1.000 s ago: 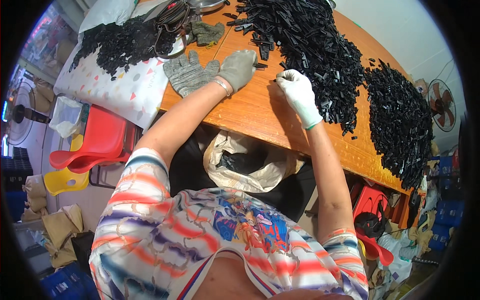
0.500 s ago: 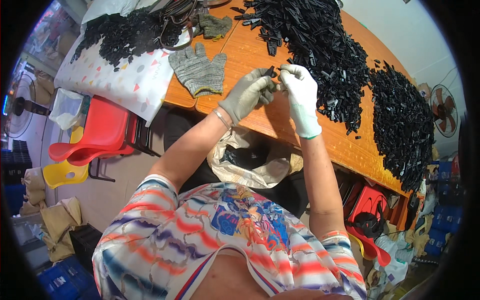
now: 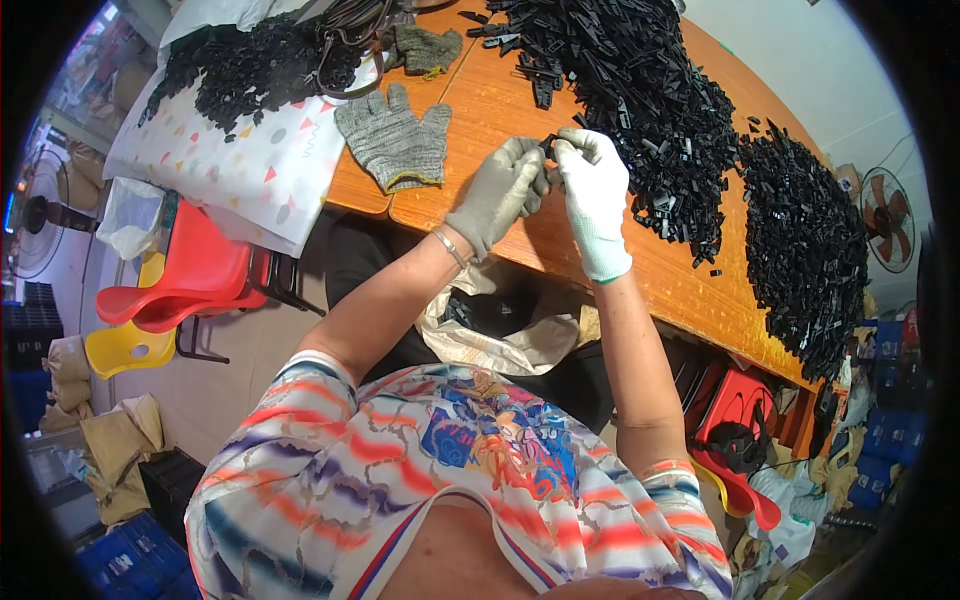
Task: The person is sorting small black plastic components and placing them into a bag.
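Over the front part of the table, both my gloved hands meet fingertip to fingertip. A small black plastic piece (image 3: 549, 146) shows between them, mostly covered by the fingers. My left hand (image 3: 505, 190), in a greyish coated glove, pinches it from the left. From the right, my right hand (image 3: 594, 185), in a white glove with a pale green cuff, is closed with its fingertips on the piece. A big heap of black plastic pieces (image 3: 640, 110) lies just beyond and to the right of my hands. An open white sack (image 3: 460, 345) with black contents sits below them, by my lap.
A grey knitted glove (image 3: 397, 138) lies left of my hands, another (image 3: 427, 50) behind it. More black pieces lie on a patterned sheet (image 3: 250, 185) and in a right-hand heap (image 3: 805, 250). Red chairs (image 3: 205, 265) and fans (image 3: 887, 220) stand around the orange wooden table (image 3: 470, 110).
My hands have drawn closer together. The black piece, which stuck out above my left fingertips, is now more hidden between both hands. My right hand has shifted slightly left.
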A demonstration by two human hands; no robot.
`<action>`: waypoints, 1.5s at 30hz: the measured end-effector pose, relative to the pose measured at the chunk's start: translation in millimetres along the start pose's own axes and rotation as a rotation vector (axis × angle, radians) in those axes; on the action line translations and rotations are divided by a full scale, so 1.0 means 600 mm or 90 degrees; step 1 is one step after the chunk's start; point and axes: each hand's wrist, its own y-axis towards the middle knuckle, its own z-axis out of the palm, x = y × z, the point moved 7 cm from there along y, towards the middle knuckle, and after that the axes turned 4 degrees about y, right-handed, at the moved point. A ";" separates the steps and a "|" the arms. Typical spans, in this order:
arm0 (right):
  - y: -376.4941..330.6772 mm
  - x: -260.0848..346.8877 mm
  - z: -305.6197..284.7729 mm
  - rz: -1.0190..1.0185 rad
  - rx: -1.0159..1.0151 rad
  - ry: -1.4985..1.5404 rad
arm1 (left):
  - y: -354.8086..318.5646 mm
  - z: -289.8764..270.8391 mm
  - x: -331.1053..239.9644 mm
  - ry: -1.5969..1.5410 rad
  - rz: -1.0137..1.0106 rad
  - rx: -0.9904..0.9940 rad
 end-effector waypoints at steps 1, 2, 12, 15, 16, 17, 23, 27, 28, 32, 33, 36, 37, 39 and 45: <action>-0.002 0.002 0.001 0.004 -0.002 -0.022 | -0.001 0.001 0.001 0.000 0.000 0.000; -0.003 0.003 -0.001 0.007 -0.007 -0.043 | -0.002 0.002 0.000 0.010 0.000 -0.011; 0.004 0.003 0.017 -0.041 0.117 -0.451 | -0.006 -0.007 0.012 0.063 -0.003 -0.068; 0.001 0.017 0.025 -0.178 0.121 -0.553 | 0.003 -0.009 0.015 0.102 0.026 -0.097; 0.000 0.019 0.027 -0.206 0.145 -0.580 | 0.005 -0.006 0.017 0.104 0.025 -0.093; -0.002 0.020 0.028 -0.230 0.165 -0.606 | 0.006 -0.005 0.016 0.113 0.009 -0.104; 0.012 0.013 0.024 -0.216 0.162 -0.612 | 0.021 -0.004 0.017 0.140 0.118 -0.178; 0.013 0.011 0.019 -0.156 0.156 -0.544 | 0.019 0.000 0.016 0.096 0.010 -0.166; 0.009 0.005 0.012 -0.155 0.155 -0.546 | 0.026 0.003 0.020 0.097 0.005 -0.141; 0.015 -0.028 -0.043 -0.072 0.015 -0.357 | 0.035 0.043 0.010 0.099 -0.026 0.000; 0.018 -0.021 -0.034 -0.010 0.019 -0.228 | 0.027 0.049 -0.002 0.085 -0.045 0.017; 0.013 -0.023 -0.049 0.034 0.035 0.037 | 0.014 0.046 -0.005 0.059 -0.044 0.081; 0.014 -0.031 -0.055 0.052 0.055 0.132 | 0.014 0.040 0.009 0.022 -0.057 0.068; -0.010 -0.018 -0.050 0.061 0.122 0.130 | 0.004 0.032 0.017 -0.005 -0.068 0.046; -0.036 -0.046 -0.053 0.309 0.142 0.388 | -0.022 0.032 0.022 -0.072 -0.063 0.036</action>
